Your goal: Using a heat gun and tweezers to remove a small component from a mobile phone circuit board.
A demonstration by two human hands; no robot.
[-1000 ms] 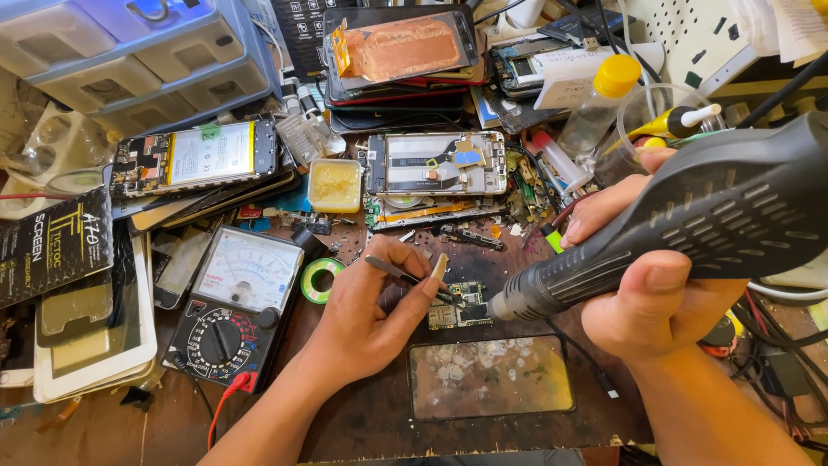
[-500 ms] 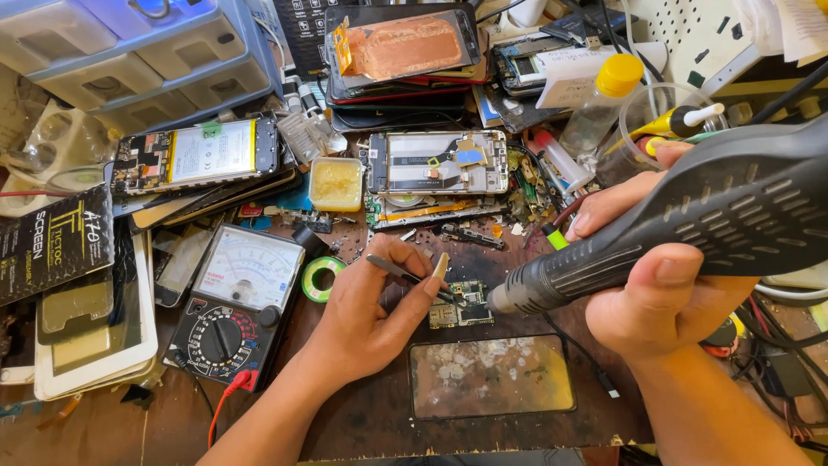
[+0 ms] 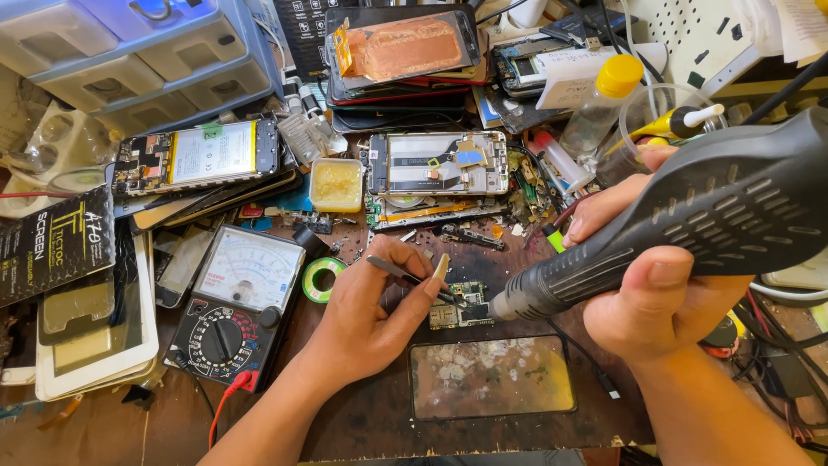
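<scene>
Head cam: left hand (image 3: 371, 315) pinches a pair of tweezers (image 3: 405, 274), tips down on a small circuit board (image 3: 461, 306) sitting mid-counter (image 3: 362, 423). Right hand (image 3: 655, 293) is wrapped tight around a black hot-air gun (image 3: 681, 224), nozzle just beside the board. Analog multimeter (image 3: 233, 302) sits left, a glass plate (image 3: 490, 377) just below the board.

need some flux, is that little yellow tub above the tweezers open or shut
Open: the small square tub has no lid on, and its yellowish paste shows.
</scene>
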